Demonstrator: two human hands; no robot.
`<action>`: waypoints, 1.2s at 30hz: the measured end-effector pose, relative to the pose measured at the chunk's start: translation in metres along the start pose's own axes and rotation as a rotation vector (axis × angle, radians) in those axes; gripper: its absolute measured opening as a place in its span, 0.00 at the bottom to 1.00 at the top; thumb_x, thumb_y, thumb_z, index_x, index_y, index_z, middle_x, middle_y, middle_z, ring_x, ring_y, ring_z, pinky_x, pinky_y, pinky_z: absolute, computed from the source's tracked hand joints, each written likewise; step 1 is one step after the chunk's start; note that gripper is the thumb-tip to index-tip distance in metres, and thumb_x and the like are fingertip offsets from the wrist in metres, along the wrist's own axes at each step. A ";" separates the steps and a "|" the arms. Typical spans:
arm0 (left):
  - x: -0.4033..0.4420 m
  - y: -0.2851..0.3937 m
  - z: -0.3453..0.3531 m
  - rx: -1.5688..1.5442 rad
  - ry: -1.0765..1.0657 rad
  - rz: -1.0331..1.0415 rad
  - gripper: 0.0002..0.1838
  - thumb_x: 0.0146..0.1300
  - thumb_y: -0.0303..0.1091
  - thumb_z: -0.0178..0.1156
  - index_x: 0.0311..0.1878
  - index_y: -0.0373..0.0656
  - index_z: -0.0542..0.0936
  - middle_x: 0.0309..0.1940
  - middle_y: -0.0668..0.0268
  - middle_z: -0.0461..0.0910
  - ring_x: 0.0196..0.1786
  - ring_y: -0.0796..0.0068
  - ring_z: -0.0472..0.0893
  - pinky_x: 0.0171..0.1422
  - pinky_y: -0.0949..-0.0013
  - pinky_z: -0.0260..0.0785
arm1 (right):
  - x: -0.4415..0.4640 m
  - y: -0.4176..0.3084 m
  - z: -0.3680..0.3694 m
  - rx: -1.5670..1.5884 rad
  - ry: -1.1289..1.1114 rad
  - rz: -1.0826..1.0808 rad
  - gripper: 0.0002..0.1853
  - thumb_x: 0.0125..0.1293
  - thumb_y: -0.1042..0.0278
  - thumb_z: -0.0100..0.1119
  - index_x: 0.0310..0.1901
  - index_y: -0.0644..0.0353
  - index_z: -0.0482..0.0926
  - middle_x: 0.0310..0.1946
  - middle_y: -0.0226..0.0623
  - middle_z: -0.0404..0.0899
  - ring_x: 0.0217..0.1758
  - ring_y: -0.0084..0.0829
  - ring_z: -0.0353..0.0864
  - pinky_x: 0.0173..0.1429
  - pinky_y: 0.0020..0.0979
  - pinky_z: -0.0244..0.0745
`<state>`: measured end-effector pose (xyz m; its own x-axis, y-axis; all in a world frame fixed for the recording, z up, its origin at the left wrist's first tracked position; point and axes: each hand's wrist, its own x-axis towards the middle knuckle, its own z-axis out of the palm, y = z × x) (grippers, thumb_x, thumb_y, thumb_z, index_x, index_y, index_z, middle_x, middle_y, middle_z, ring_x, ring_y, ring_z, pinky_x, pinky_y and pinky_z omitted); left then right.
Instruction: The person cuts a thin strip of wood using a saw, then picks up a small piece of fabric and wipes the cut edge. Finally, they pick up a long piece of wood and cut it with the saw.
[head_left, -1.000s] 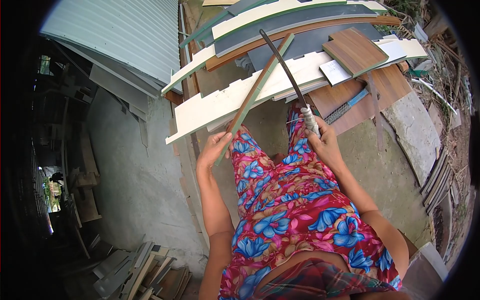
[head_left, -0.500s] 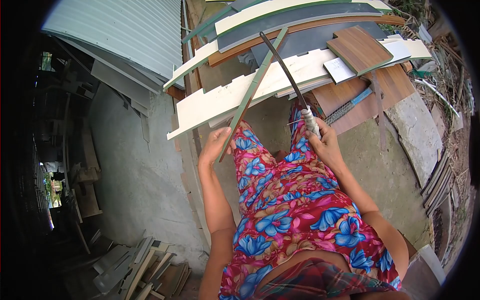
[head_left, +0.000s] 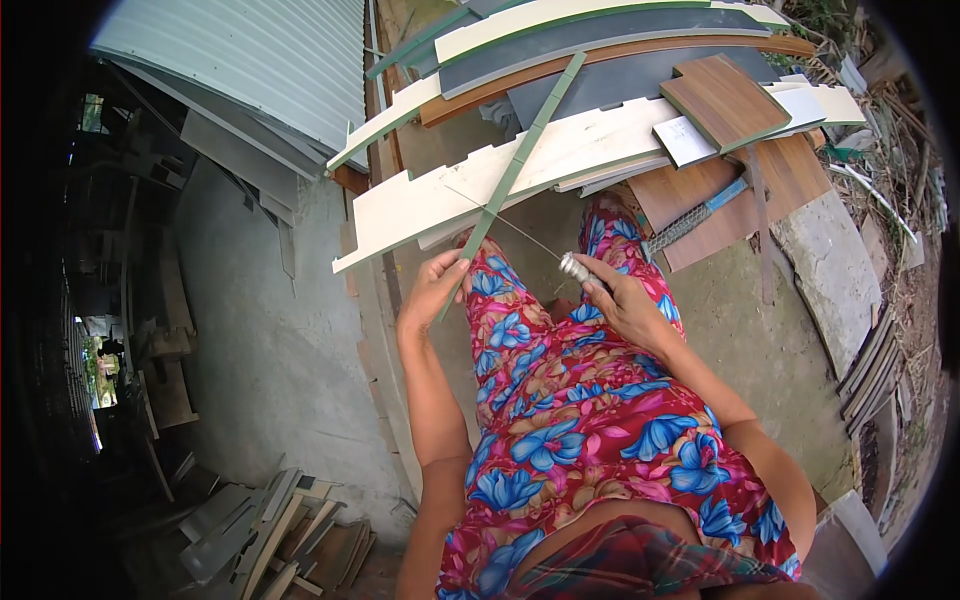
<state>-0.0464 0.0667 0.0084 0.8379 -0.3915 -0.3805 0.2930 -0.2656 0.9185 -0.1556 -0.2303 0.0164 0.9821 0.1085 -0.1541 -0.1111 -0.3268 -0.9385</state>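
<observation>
My left hand (head_left: 433, 288) pinches the lower end of a long narrow strip (head_left: 520, 155) with a green face and notch-like marks. The strip slants up and away across the pale boards. In my right hand (head_left: 622, 305) is the pale wrapped handle of a long knife (head_left: 578, 268). Its blade, seen nearly edge-on as a thin line, points up and left and crosses the strip just above my left hand. Whether the blade touches the strip I cannot tell. Both hands are over my lap.
Long cream boards (head_left: 400, 215) with notched edges lie ahead of my knees. A brown wood-grain panel (head_left: 725, 100) rests on them. A blue-handled tool (head_left: 700, 212) lies on another brown board at right. Offcuts (head_left: 285, 540) are piled at lower left, beside the concrete floor (head_left: 270, 330).
My right hand has moved left and slightly down, swinging the knife from pointing up and away to lying across the strip. The strip has turned to show more green; my left hand stays nearly in place.
</observation>
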 end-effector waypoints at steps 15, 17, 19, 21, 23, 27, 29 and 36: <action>0.008 0.001 -0.008 0.089 0.046 0.040 0.22 0.62 0.35 0.70 0.57 0.35 0.81 0.29 0.72 0.82 0.27 0.86 0.74 0.30 0.79 0.65 | 0.008 0.008 0.005 0.007 -0.006 -0.009 0.23 0.77 0.67 0.52 0.70 0.60 0.69 0.41 0.42 0.82 0.36 0.27 0.75 0.45 0.30 0.74; 0.011 -0.001 -0.009 0.165 0.123 0.091 0.21 0.61 0.34 0.71 0.54 0.34 0.82 0.31 0.70 0.83 0.30 0.84 0.76 0.33 0.76 0.69 | 0.008 0.007 0.005 -0.025 -0.017 -0.071 0.25 0.76 0.69 0.50 0.72 0.58 0.66 0.39 0.42 0.80 0.34 0.27 0.74 0.43 0.30 0.73; 0.018 -0.009 -0.012 0.212 0.194 0.171 0.19 0.60 0.33 0.71 0.51 0.33 0.84 0.31 0.69 0.84 0.31 0.82 0.77 0.36 0.73 0.71 | 0.008 0.009 0.007 -0.056 0.000 -0.153 0.27 0.75 0.72 0.49 0.74 0.55 0.62 0.38 0.42 0.79 0.32 0.26 0.72 0.40 0.29 0.72; 0.020 -0.007 -0.012 0.281 0.267 0.199 0.17 0.59 0.33 0.71 0.49 0.33 0.84 0.32 0.66 0.84 0.33 0.78 0.79 0.40 0.69 0.72 | 0.008 0.012 0.011 -0.082 0.023 -0.215 0.29 0.74 0.74 0.48 0.76 0.54 0.60 0.38 0.43 0.78 0.31 0.26 0.71 0.39 0.29 0.71; 0.020 0.002 -0.008 0.372 0.337 0.175 0.16 0.58 0.32 0.71 0.48 0.34 0.85 0.34 0.63 0.85 0.35 0.72 0.81 0.44 0.65 0.73 | 0.008 0.008 0.011 -0.095 -0.004 -0.197 0.30 0.74 0.76 0.47 0.76 0.52 0.59 0.40 0.44 0.78 0.32 0.27 0.71 0.40 0.30 0.72; 0.020 0.013 0.005 0.718 0.524 0.269 0.17 0.57 0.32 0.70 0.49 0.37 0.84 0.41 0.54 0.83 0.44 0.56 0.82 0.51 0.58 0.73 | 0.008 0.002 0.010 -0.096 -0.029 -0.180 0.31 0.73 0.78 0.47 0.76 0.51 0.59 0.46 0.49 0.79 0.36 0.30 0.75 0.44 0.32 0.73; 0.022 0.018 0.013 0.770 0.562 0.278 0.18 0.56 0.33 0.71 0.50 0.39 0.84 0.44 0.51 0.81 0.49 0.49 0.80 0.54 0.55 0.71 | 0.009 0.004 0.013 -0.114 -0.007 -0.222 0.31 0.72 0.79 0.47 0.76 0.50 0.60 0.48 0.51 0.79 0.39 0.33 0.77 0.47 0.34 0.74; 0.050 0.020 0.032 0.838 0.636 0.437 0.21 0.56 0.35 0.71 0.53 0.40 0.83 0.41 0.52 0.80 0.49 0.49 0.80 0.55 0.54 0.71 | 0.007 -0.007 0.012 -0.279 -0.072 -0.152 0.34 0.71 0.81 0.48 0.76 0.47 0.59 0.41 0.51 0.77 0.41 0.45 0.78 0.50 0.40 0.74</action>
<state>-0.0138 0.0135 0.0041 0.9442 -0.1404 0.2979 -0.2812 -0.8146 0.5073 -0.1502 -0.2156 0.0183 0.9698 0.2389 -0.0493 0.0919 -0.5452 -0.8333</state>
